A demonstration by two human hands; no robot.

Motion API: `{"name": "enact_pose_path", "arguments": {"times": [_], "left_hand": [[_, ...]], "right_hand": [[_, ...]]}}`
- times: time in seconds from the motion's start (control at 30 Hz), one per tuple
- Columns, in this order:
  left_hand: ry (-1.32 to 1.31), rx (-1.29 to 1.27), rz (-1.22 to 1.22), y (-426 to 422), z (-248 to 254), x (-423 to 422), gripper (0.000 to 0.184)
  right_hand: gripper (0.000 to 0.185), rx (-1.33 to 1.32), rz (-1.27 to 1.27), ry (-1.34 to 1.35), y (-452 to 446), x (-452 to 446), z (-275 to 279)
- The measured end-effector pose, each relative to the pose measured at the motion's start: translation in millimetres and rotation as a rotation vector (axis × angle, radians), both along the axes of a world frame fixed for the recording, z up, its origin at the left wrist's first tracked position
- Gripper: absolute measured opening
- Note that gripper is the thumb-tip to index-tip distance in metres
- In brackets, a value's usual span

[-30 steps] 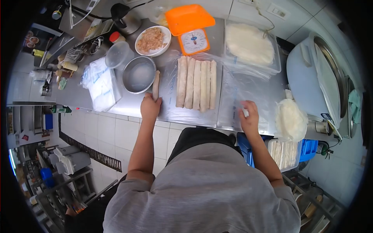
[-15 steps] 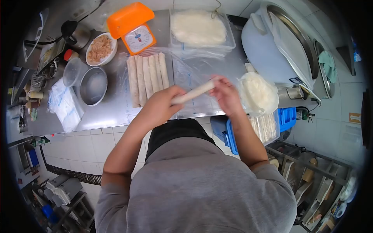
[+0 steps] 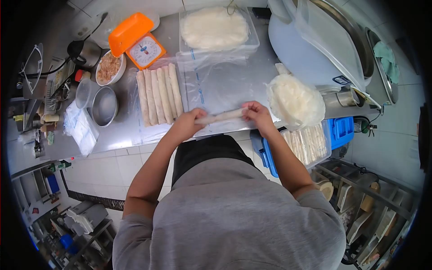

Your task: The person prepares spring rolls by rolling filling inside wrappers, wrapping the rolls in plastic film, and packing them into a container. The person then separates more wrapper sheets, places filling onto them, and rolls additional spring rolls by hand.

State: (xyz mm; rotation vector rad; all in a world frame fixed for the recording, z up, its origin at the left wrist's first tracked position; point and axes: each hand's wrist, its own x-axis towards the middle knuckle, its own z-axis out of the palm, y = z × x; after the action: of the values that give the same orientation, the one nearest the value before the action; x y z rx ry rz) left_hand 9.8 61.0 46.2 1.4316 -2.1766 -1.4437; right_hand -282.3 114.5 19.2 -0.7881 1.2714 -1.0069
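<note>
A long, pale, filled-looking roll (image 3: 222,116) is held level between my two hands at the front edge of the steel table. My left hand (image 3: 186,124) is closed around its left end, and the fingers of my right hand (image 3: 258,116) pinch its right end. Beneath the roll lies a clear plastic sheet (image 3: 220,85). To the left, several similar rolls (image 3: 158,94) rest side by side on plastic. Close by my right hand, a plastic bag of white, soft-looking food (image 3: 296,101) stands on the table.
At the back are an orange kitchen scale (image 3: 145,50) and a clear tub of white food (image 3: 215,30). A bowl of minced filling (image 3: 110,68), a metal bowl (image 3: 105,107) and plastic bags (image 3: 81,128) stand left. A container of rolls (image 3: 306,144) sits low on the right.
The roll has come down toward the table's front edge and turned from slanted to nearly level. My right hand has lowered with it. The camera view has shifted slightly.
</note>
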Motion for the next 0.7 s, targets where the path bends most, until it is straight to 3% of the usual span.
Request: {"name": "enact_pose_path", "arguments": {"times": [0.07,0.1,0.2,0.3,0.33,0.47,0.5,0.6,0.63,0.67,0.7], "left_hand": [[0.039,-0.114,0.049,-3,13,-14,0.031],[0.09,-0.035,0.091,-5,12,-19,0.033],[0.042,-0.525,-0.093,3,-21,-21,0.037],[0.017,-0.644,0.027,28,-19,-12,0.034],[0.013,-0.685,0.076,37,-14,-6,0.032],[-0.042,-0.756,-0.122,48,-30,22,0.035],[-0.025,-0.762,-0.072,44,-35,22,0.031],[0.069,-0.662,0.127,32,-45,19,0.02],[0.139,-0.572,0.221,26,-43,14,0.017],[0.209,-0.481,0.315,20,-41,8,0.015],[0.096,-0.42,0.355,13,-34,1,0.013]], "right_hand": [[0.022,-0.003,-0.048,0.042,-5,-13,6],[0.023,-0.007,-0.07,0.065,-9,-19,7],[0.03,-0.287,0.094,0.681,-14,-29,-14],[0.029,-0.365,-0.07,0.753,3,-34,8],[0.027,-0.403,0.013,0.765,13,-35,10],[0.016,-0.638,0.259,0.897,33,-47,-5],[0.013,-0.716,0.303,0.948,35,-49,-12],[0.011,-0.574,0.201,0.856,10,-45,-4],[0.011,-0.383,0.16,0.76,3,-40,6],[0.012,-0.46,0.063,0.814,-6,-35,5],[0.014,-0.536,-0.033,0.865,-15,-29,4]]}}
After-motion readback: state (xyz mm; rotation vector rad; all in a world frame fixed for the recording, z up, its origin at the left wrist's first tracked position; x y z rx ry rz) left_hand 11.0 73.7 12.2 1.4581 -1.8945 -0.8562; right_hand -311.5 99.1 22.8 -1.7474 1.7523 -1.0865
